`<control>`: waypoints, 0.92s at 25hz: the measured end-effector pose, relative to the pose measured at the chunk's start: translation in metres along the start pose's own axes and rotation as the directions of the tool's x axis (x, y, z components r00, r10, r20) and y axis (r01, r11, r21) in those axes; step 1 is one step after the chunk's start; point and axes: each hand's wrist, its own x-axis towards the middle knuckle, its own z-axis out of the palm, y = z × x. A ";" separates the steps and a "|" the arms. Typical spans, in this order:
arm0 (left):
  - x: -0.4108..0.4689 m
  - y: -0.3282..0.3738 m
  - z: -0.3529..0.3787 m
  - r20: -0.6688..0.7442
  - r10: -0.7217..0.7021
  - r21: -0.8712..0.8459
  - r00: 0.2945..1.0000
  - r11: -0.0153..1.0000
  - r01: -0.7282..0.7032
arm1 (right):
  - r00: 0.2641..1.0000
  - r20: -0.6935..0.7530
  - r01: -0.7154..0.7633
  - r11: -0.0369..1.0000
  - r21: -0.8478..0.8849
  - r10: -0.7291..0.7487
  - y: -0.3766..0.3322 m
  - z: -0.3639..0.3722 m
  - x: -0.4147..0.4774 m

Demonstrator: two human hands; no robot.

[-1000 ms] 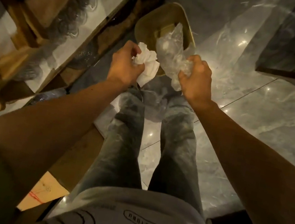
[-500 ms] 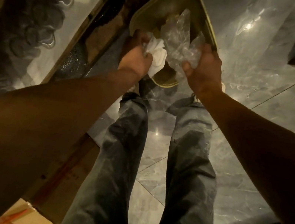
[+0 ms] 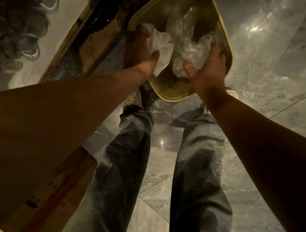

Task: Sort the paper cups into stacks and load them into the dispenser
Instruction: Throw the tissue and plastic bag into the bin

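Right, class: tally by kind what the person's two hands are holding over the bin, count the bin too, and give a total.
White crumpled paper wad, in the left hand: 1
Clear crumpled plastic wrap, in the right hand: 1
Bin, on the floor below both hands: 1
Total: 3

No legible text, label or number anywhere in the dim view.

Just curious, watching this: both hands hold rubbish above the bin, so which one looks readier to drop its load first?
Probably the right hand: its clear plastic wrap already hangs inside the bin, while the left hand sits over the rim.
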 end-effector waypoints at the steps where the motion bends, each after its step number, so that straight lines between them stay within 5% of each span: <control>1: 0.001 -0.001 0.001 0.009 0.007 -0.012 1.000 1.000 -0.007 | 1.000 0.008 -0.006 1.000 0.010 0.006 -0.001 0.000 0.001; 12: -0.028 0.007 -0.019 0.111 0.161 -0.092 0.981 0.984 -0.151 | 0.989 0.075 0.132 0.989 -0.065 -0.127 -0.009 -0.019 -0.019; 23: -0.121 0.076 -0.130 0.216 0.481 0.158 0.850 0.841 -0.517 | 0.921 0.111 0.385 0.834 -0.394 -0.373 -0.066 -0.123 -0.110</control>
